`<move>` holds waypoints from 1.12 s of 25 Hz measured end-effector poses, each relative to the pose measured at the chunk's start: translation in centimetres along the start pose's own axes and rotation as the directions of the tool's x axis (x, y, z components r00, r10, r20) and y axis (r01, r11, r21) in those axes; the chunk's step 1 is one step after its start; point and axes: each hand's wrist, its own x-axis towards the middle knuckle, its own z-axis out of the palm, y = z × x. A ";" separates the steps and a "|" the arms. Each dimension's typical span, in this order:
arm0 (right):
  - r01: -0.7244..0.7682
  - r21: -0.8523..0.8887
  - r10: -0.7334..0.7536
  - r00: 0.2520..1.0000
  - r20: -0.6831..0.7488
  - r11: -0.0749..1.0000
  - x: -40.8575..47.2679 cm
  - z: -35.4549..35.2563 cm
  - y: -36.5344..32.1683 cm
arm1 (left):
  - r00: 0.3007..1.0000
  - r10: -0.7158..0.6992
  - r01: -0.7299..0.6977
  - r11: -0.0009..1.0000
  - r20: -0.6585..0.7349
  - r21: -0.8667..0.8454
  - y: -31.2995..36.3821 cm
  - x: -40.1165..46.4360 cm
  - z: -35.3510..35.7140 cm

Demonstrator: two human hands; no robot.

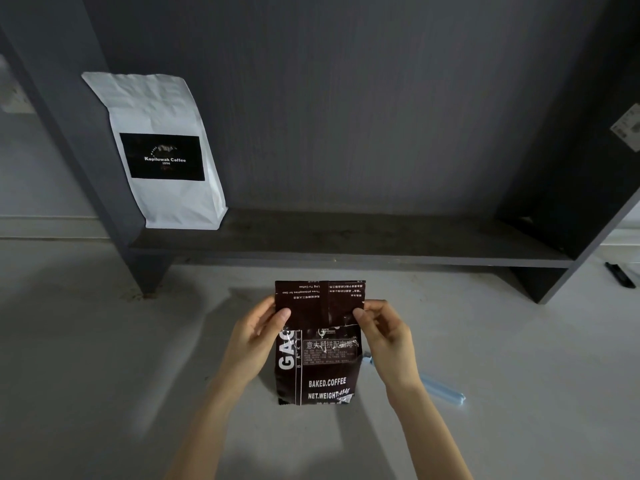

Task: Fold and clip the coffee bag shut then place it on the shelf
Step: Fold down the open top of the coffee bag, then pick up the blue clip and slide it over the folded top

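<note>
Spanning the view above and beyond both hands, a dark shelf (346, 237) sits on a pale worktop (104, 341), its board bare but for one thing. A white bag (162, 150) with a black label stands at the shelf's left end, far up and to the left of the left hand (256, 337), leaning against the side panel.

Between the two hands stands the brown bag (318, 344), upright on the worktop just short of the shelf's front edge. Its top portion is bent forward over the front, so the print on that flap reads upside down. The left hand pinches the flap's left edge, thumb on the front and fingers behind. The right hand (384, 334) pinches the flap's right edge in the same way, thumb tip on the front face.

A pale blue clip (440, 388) lies flat on the worktop just below and to the right of the right hand, partly hidden behind that wrist. A small black object (621, 275) lies far to the right, past the shelf's right panel; what it is cannot be told.
</note>
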 end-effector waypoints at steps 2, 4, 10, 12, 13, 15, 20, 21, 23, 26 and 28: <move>0.001 0.028 0.000 1.000 -0.013 1.000 -0.1 0.1 0.1 | 1.000 -0.015 0.015 1.000 0.024 0.012 0.0 -0.3 -0.1; 0.013 0.004 -0.013 1.000 -0.028 1.000 -0.2 0.1 0.2 | 0.999 -0.021 0.020 0.999 0.026 0.026 0.1 -0.6 -0.2; 0.053 -0.037 -0.050 0.996 0.068 0.998 -0.7 -1.2 0.1 | 0.999 -0.037 0.036 0.999 0.015 0.026 0.2 -0.8 -0.1; 0.041 -0.069 -0.042 0.999 -0.016 0.997 -0.8 -2.2 0.3 | 0.999 -0.047 0.046 0.999 0.014 0.026 0.2 -0.9 -0.1; 0.031 -0.107 -0.039 0.996 -0.076 0.994 -0.8 -2.8 0.5 | 0.999 -0.051 0.051 0.998 0.011 0.025 0.2 -0.9 -0.1; -0.005 -0.237 -0.032 0.988 -0.149 0.971 -0.8 -3.8 1.0 | 0.998 -0.067 0.068 0.998 -0.010 0.016 0.1 -0.9 0.0; -0.116 -0.625 0.047 0.991 -0.127 0.772 -1.1 -5.5 3.0 | 0.997 -0.076 0.077 0.997 -0.021 0.030 0.2 -0.9 0.1; -0.137 -0.679 0.066 0.989 -0.129 0.721 -1.2 -5.7 3.5 | 0.997 -0.076 0.076 0.996 -0.017 0.035 0.1 -0.9 0.0; -0.186 -0.766 0.151 0.982 -0.118 0.615 -1.4 -6.1 4.3 | 0.997 -0.074 0.074 0.996 0.003 0.047 0.0 -0.8 0.0; -0.216 -0.805 0.232 0.968 -0.101 0.552 -1.7 -6.5 4.9 | 0.997 -0.073 0.073 0.996 0.004 0.059 0.0 -0.8 0.0; -0.226 -0.808 0.233 0.966 -0.113 0.544 -1.8 -6.5 4.9 | 0.997 -0.074 0.074 0.996 0.004 0.057 0.2 -0.9 0.1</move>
